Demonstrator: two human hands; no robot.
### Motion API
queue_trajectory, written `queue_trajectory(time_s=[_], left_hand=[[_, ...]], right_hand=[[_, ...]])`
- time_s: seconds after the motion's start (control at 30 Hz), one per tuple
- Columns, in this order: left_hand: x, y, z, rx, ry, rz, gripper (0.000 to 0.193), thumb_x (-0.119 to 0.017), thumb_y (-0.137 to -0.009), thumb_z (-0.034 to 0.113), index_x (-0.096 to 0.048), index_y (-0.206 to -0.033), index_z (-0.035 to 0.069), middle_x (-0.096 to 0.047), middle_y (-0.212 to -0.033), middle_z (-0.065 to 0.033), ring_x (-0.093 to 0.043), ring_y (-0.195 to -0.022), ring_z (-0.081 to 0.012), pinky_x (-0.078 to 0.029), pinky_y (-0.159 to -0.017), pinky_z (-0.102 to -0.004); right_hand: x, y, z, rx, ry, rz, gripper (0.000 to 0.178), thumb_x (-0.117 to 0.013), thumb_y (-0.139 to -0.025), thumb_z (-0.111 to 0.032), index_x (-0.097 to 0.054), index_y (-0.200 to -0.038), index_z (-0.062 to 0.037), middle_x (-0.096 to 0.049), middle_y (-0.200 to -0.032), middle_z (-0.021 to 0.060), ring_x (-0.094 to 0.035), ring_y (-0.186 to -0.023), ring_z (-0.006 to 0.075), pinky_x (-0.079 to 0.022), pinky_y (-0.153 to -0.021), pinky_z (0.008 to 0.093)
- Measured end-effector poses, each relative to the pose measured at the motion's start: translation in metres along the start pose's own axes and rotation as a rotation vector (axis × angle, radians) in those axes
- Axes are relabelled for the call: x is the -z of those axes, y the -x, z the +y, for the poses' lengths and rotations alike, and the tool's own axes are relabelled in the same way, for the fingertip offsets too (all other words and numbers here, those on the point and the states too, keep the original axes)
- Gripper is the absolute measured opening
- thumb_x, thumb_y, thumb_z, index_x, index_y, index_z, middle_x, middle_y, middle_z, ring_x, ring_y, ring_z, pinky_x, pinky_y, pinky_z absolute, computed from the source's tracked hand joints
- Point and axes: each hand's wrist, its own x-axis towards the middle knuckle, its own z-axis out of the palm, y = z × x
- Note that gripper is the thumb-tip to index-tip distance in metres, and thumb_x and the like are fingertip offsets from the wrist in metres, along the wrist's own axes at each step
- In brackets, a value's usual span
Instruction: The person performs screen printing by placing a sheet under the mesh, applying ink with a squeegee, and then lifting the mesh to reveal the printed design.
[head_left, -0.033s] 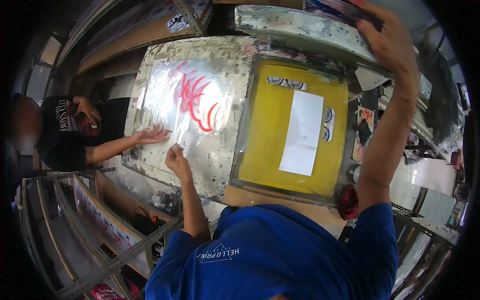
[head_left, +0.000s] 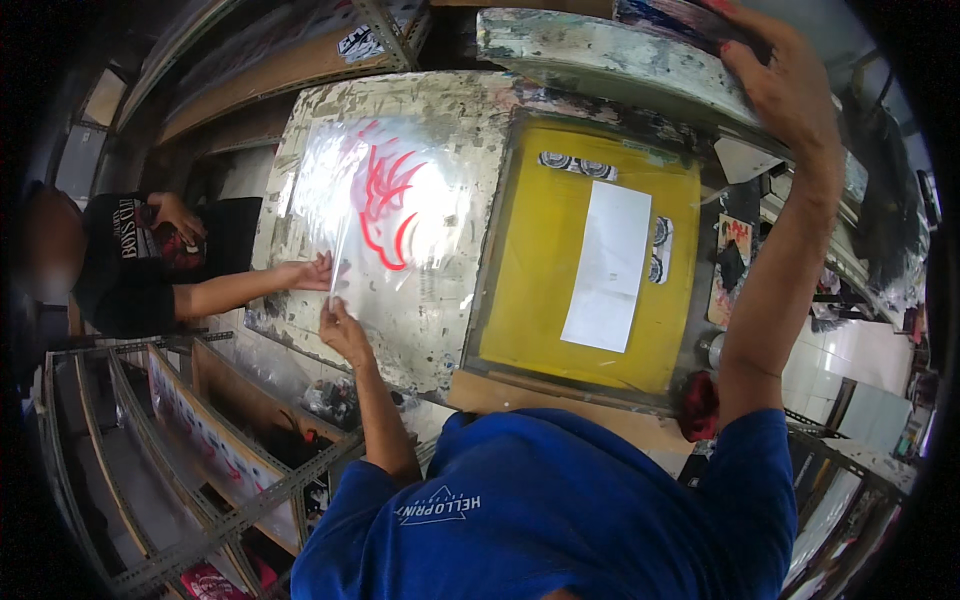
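Observation:
A clear plastic sheet [head_left: 432,185] with bright red curved strokes lies on the pale, paint-worn board. My left hand [head_left: 345,333] pinches its near left edge, which is lifted into a fold. Just beyond it, a co-worker's hand [head_left: 308,272] is at the same edge, coming from the left. At the top right, my right hand [head_left: 792,95] curls its fingers and thumb round the end of a dark, paint-streaked slab [head_left: 668,22]; its exact kind is hard to make out, and part runs out of view.
Right of the board is a yellow screen-printing frame [head_left: 530,270] with a white paper strip [head_left: 608,265] and small printed pieces on it. A paint-stained light beam [head_left: 600,50] crosses behind. Metal racks [head_left: 230,520] stand at the lower left. A dark red cloth [head_left: 697,405] lies near the frame's right corner.
My left hand has shifted slightly left with the sheet's edge, and the red strokes have moved left too. The co-worker's fingers have closed in on the edge. My right hand has hardly moved.

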Motion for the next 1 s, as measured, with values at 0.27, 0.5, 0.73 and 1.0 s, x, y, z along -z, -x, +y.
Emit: queue_trajectory(time_s=[0.27, 0.5, 0.73, 1.0], left_hand=[[-0.043, 0.010, 0.080, -0.819, -0.287, 0.058, 0.026, -0.076, -0.079, 0.015, -0.070, -0.104, 0.010, -0.066, -0.099, -0.0090, -0.061, -0.096, -0.0313, -0.048, -0.081, -0.0458], [-0.127, 0.035, 0.063, -0.466, -0.652, -0.281, 0.014, -0.075, -0.079, 0.016, -0.076, -0.092, 0.016, -0.067, -0.103, -0.0052, -0.059, -0.098, -0.0257, -0.040, -0.083, -0.0444], [-0.133, 0.048, 0.092, -0.328, -0.135, -0.560, 0.009, -0.075, -0.080, 0.014, -0.075, -0.083, 0.006, -0.068, -0.086, -0.0107, -0.067, -0.072, -0.0264, -0.052, -0.064, -0.0360], [-0.154, 0.146, 0.120, -0.810, -0.402, -1.079, 0.066, -0.071, -0.086, 0.041, -0.050, -0.142, 0.015, -0.036, -0.155, -0.0158, -0.027, -0.143, -0.0438, -0.020, -0.114, -0.0603]], right_hand=[[-0.014, -0.014, 0.092, 0.129, 0.078, -0.011, 0.040, -0.061, -0.085, -0.019, -0.066, -0.123, -0.0083, -0.070, -0.114, 0.0174, -0.066, -0.106, 0.0305, -0.046, -0.096, 0.0335], [-0.018, -0.024, 0.097, 0.151, 0.029, -0.102, 0.037, -0.061, -0.087, -0.019, -0.067, -0.121, -0.0056, -0.069, -0.115, 0.0189, -0.065, -0.108, 0.0291, -0.046, -0.096, 0.0346], [-0.006, -0.006, 0.027, 0.063, 0.120, 0.008, 0.040, -0.060, -0.077, -0.011, -0.070, -0.114, -0.0029, -0.072, -0.101, 0.0194, -0.068, -0.090, 0.0275, -0.051, -0.083, 0.0332], [0.003, -0.008, 0.010, -0.035, -0.061, -0.074, 0.042, -0.056, -0.076, -0.013, -0.071, -0.113, -0.0024, -0.073, -0.096, 0.0195, -0.068, -0.081, 0.0246, -0.052, -0.075, 0.0310]])
